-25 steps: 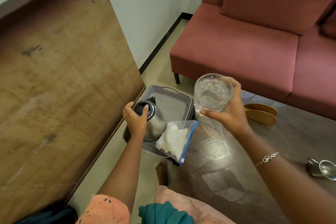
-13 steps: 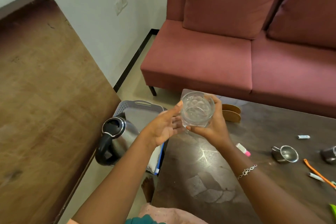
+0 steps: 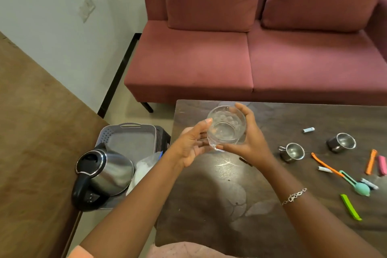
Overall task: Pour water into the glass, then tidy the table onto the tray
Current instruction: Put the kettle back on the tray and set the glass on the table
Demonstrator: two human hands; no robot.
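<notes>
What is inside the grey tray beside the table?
A steel kettle and a clear bag of something white sit in the tray. The left arm covers part of the bag; anything beneath them is hidden.

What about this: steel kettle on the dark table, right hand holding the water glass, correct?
No. The head view shows the steel kettle on the grey tray beside the dark table; the right hand does hold the water glass.

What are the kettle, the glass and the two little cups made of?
The kettle has a shiny metal body, likely steel, since it mirrors the light. Its handle and lid look like black plastic. The glass seems to be clear glass, as the water shows through it, though clear plastic is possible. The cups look like polished metal, probably steel, with bright reflections inside.
</notes>
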